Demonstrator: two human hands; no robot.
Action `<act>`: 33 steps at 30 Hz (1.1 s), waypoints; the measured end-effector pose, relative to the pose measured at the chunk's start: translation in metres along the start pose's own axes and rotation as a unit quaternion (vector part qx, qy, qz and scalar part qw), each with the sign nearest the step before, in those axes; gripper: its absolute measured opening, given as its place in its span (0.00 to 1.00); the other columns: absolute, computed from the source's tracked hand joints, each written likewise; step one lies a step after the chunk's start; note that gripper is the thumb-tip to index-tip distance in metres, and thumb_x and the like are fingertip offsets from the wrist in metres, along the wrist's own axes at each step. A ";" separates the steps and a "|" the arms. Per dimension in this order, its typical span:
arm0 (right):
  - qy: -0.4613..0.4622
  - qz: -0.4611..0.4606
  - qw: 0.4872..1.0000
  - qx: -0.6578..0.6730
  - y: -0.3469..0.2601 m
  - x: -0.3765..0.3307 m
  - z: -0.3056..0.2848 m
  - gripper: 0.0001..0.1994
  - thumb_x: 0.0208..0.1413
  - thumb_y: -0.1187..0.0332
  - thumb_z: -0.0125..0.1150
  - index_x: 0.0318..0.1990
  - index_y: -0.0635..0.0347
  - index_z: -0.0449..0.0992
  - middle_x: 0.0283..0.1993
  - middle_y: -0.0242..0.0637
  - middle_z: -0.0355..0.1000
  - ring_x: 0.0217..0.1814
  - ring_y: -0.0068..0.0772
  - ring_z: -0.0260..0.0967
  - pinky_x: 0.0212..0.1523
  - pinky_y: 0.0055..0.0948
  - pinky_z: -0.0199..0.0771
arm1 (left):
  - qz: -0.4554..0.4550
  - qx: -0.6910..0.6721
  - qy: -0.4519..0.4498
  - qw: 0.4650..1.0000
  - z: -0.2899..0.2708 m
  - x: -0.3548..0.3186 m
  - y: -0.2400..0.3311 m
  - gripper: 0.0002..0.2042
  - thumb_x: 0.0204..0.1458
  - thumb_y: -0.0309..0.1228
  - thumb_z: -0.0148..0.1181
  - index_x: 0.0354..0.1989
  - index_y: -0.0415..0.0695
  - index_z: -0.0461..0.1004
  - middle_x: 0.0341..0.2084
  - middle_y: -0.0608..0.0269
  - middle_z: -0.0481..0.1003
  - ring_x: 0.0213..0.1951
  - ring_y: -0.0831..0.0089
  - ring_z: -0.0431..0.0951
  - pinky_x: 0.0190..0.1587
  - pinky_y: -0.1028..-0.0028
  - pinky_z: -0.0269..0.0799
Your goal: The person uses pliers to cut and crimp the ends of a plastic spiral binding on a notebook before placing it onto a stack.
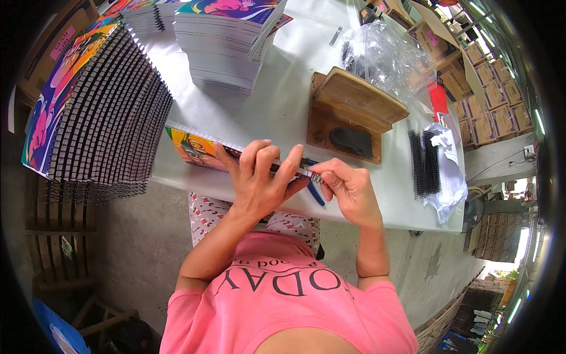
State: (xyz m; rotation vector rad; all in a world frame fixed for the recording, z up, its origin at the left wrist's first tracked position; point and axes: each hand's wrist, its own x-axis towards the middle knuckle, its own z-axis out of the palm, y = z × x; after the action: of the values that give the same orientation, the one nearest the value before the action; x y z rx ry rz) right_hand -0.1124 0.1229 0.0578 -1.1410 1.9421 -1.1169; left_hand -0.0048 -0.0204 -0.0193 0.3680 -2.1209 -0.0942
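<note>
A notebook (191, 150) with a colourful orange and yellow cover lies near the front edge of the white table. My left hand (254, 180) is closed over it, the fingers bent across its spine. At the notebook's right end my right hand (352, 192) pinches a black spiral binding coil (319, 177) that sticks out past the pages. Blue-handled pliers (316, 193) lie beneath the coil, between my hands, partly hidden. Beyond my right hand stands an L-shaped wooden stand (359, 97) bearing a dark oblong piece (351, 141).
Spiral-bound notebooks (106, 106) form a tall stack at left, overhanging the edge. Behind stands a pile of loose-leaf books (221, 56). Black coils (423, 162) lie on white paper (448, 177) at right. A clear plastic bag (392, 59) and cardboard boxes (486, 121) are farther back.
</note>
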 end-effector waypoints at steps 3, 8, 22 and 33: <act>0.069 -0.054 0.993 -0.083 -0.012 0.003 0.004 0.22 0.50 0.66 0.63 0.53 0.55 0.68 0.29 0.34 0.70 0.26 0.25 0.63 0.27 0.25 0.65 | 0.002 0.026 -0.017 1.000 -0.011 0.011 0.002 0.28 0.36 0.58 0.61 0.47 0.59 0.73 0.33 0.68 0.61 0.47 0.66 0.65 0.61 0.36 0.21; 0.111 -0.117 0.979 -0.126 0.001 -0.006 -0.002 0.22 0.47 0.69 0.66 0.52 0.58 0.69 0.31 0.39 0.72 0.26 0.27 0.68 0.28 0.25 0.68 | -0.012 0.035 -0.059 0.998 -0.039 0.018 -0.023 0.30 0.32 0.58 0.65 0.45 0.59 0.74 0.33 0.70 0.63 0.47 0.66 0.67 0.62 0.39 0.22; 0.125 -0.056 0.929 -0.345 0.117 0.017 -0.085 0.25 0.42 0.73 0.52 0.53 0.55 0.68 0.58 0.45 0.63 0.61 0.49 0.58 0.61 0.35 0.56 | 0.018 -0.148 -0.090 0.985 -0.037 0.020 -0.034 0.22 0.25 0.52 0.70 0.28 0.53 0.74 0.25 0.68 0.62 0.40 0.66 0.67 0.64 0.46 0.37; 0.029 -0.267 0.879 0.394 0.066 0.026 -0.028 0.23 0.43 0.79 0.48 0.52 0.57 0.70 0.53 0.53 0.68 0.59 0.49 0.63 0.62 0.50 0.55 | -0.052 -0.156 -0.046 0.985 -0.029 0.017 -0.015 0.23 0.29 0.49 0.73 0.19 0.47 0.65 0.37 0.63 0.68 0.59 0.54 0.61 0.62 0.50 0.34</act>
State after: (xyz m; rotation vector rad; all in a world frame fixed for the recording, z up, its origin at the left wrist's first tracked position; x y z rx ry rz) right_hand -0.1718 0.1276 0.0094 -1.1685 0.9877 -1.9990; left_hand 0.0144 -0.0370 0.0070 0.2912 -2.1324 -0.5078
